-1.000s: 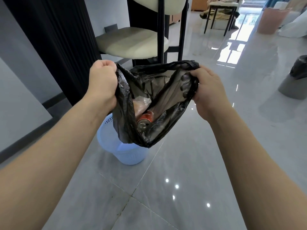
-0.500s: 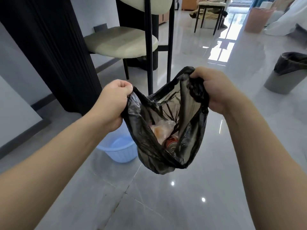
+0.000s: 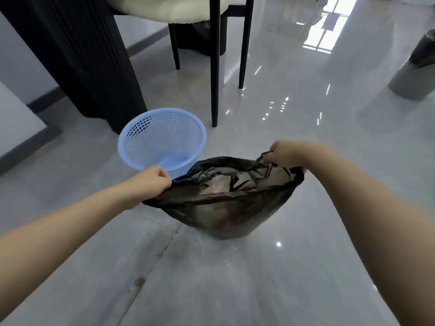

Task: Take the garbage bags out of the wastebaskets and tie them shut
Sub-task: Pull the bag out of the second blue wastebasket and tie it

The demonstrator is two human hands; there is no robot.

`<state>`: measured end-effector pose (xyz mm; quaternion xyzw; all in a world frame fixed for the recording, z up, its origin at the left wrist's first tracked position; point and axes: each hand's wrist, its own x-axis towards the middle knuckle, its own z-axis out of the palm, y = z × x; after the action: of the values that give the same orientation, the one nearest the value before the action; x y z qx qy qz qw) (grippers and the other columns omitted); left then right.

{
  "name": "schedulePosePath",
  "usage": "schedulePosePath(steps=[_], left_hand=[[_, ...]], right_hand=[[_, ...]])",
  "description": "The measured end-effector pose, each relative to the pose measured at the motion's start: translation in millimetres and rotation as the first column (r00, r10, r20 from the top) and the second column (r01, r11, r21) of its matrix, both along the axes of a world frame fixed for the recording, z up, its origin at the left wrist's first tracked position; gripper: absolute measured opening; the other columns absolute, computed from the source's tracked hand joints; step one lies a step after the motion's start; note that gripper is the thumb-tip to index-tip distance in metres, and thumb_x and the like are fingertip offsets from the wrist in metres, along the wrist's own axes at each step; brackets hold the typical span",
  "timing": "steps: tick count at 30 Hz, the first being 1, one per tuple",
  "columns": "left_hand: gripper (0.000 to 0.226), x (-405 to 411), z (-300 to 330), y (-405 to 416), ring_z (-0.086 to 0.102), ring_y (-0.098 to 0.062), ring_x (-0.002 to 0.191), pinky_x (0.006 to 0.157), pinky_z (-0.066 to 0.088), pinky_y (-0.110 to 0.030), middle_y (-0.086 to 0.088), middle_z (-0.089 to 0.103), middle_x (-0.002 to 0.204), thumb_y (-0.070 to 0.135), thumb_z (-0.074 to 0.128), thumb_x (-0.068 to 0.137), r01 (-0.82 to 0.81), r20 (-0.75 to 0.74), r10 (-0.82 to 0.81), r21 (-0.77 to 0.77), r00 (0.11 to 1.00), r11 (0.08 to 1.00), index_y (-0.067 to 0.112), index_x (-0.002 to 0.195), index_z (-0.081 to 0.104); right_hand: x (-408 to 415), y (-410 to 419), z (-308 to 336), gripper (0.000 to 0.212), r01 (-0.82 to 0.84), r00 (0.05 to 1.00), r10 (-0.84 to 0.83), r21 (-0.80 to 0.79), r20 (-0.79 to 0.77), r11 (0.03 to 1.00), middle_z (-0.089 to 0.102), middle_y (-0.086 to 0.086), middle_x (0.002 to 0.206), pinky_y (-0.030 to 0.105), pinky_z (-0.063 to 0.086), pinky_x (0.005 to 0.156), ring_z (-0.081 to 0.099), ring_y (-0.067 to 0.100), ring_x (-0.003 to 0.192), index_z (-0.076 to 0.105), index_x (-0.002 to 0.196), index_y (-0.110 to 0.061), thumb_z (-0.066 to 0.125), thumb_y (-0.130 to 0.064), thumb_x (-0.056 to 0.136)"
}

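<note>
A black garbage bag (image 3: 226, 208) with trash inside rests low on the glossy floor, its mouth stretched wide. My left hand (image 3: 150, 184) grips the bag's left rim and my right hand (image 3: 287, 154) grips the right rim. Just behind the bag stands a light blue mesh wastebasket (image 3: 162, 137), without a liner. At the right edge stands a grey wastebasket (image 3: 414, 74) with a black liner in it.
A chair with black legs (image 3: 214, 67) and a cream seat stands behind the blue basket. A dark ribbed panel (image 3: 77, 52) rises at the left. Grey tiled floor (image 3: 211, 278) stretches toward me and to the right.
Both hands lowered the bag from chest height down to the floor, right of the blue wastebasket, and pulled its mouth wider. The basket is now fully in view.
</note>
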<state>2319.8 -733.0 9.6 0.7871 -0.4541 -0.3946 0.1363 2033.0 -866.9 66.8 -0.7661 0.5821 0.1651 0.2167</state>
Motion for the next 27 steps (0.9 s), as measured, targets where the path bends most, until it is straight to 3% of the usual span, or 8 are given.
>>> schedulePosePath(steps=[2,4,8,11,15,20,25,27], left_hand=[[0.01,11,5,2,0.033,-0.019,0.064,0.05,0.026,-0.032,-0.009,0.04,0.072,0.008,0.046,0.078,0.137,0.096,-0.152,0.146,0.984,0.98,0.015,0.073,0.049],[0.01,20,10,6,0.027,-0.021,0.052,0.043,0.025,-0.027,-0.01,0.035,0.066,0.004,0.043,0.075,0.167,0.167,-0.217,0.273,0.962,0.948,0.012,0.068,0.044],[0.013,40,16,14,0.032,-0.02,0.043,0.037,0.031,-0.021,-0.011,0.043,0.062,0.001,0.046,0.076,0.104,0.199,-0.196,0.394,0.96,0.913,0.003,0.079,0.058],[0.02,52,18,19,0.036,-0.022,0.046,0.037,0.034,-0.019,-0.011,0.044,0.065,0.001,0.045,0.077,0.089,0.2,-0.193,0.437,0.961,0.895,-0.001,0.089,0.061],[0.006,52,28,18,0.031,-0.02,0.044,0.038,0.035,-0.02,-0.006,0.037,0.056,0.008,0.055,0.08,0.065,0.159,-0.134,0.379,0.978,0.923,0.008,0.075,0.055],[0.036,63,62,8,0.016,-0.015,0.04,0.041,0.019,-0.019,0.002,0.022,0.046,0.02,0.06,0.086,0.02,0.07,-0.042,0.299,0.997,0.954,0.018,0.064,0.032],[0.028,57,112,-2,0.026,-0.015,0.035,0.038,0.029,-0.02,0.0,0.031,0.043,0.027,0.072,0.082,0.12,0.167,-0.187,0.346,0.968,0.931,0.009,0.071,0.053],[0.024,48,121,-8,0.039,-0.016,0.031,0.038,0.04,-0.022,-0.001,0.041,0.04,0.024,0.074,0.079,0.128,0.226,-0.19,0.262,0.955,0.956,0.006,0.072,0.06]], right_hand=[[-3,-5,-3,0.034,0.027,1.0,-0.028,-0.08,-0.014,0.996,0.062,0.016,0.106,0.031,0.049,0.062,0.062,0.031,0.074,0.061,0.108,-0.004,0.041,-0.028,0.095],[-8,-10,-3,0.031,0.036,0.999,-0.039,-0.111,-0.031,0.993,0.059,0.014,0.099,0.028,0.04,0.047,0.052,0.025,0.061,0.059,0.106,-0.003,0.04,-0.024,0.095],[-27,-22,4,0.016,0.103,0.994,-0.098,-0.135,0.04,0.986,0.051,0.005,0.077,0.024,0.038,0.043,0.046,0.024,0.055,0.055,0.09,-0.011,0.044,-0.021,0.093],[-40,-30,5,0.017,0.167,0.982,-0.136,-0.267,0.13,0.949,0.054,0.008,0.073,0.026,0.038,0.052,0.05,0.026,0.061,0.055,0.081,-0.011,0.045,-0.018,0.094],[-45,-36,9,0.02,0.284,0.956,-0.227,-0.396,0.186,0.873,0.06,0.015,0.086,0.033,0.044,0.069,0.055,0.034,0.079,0.052,0.073,-0.013,0.045,-0.014,0.091],[-47,-38,23,0.01,0.323,0.946,-0.297,-0.454,0.13,0.831,0.059,0.019,0.092,0.041,0.05,0.082,0.057,0.037,0.084,0.054,0.083,-0.007,0.044,-0.009,0.084],[-35,-31,36,0.025,0.339,0.941,-0.31,-0.417,0.137,0.843,0.065,0.018,0.094,0.04,0.053,0.084,0.064,0.036,0.087,0.06,0.094,-0.008,0.044,-0.004,0.076],[-23,-28,39,0.028,0.325,0.945,-0.274,-0.412,0.18,0.851,0.066,0.018,0.092,0.042,0.055,0.083,0.065,0.037,0.084,0.063,0.096,-0.009,0.044,-0.004,0.075]])
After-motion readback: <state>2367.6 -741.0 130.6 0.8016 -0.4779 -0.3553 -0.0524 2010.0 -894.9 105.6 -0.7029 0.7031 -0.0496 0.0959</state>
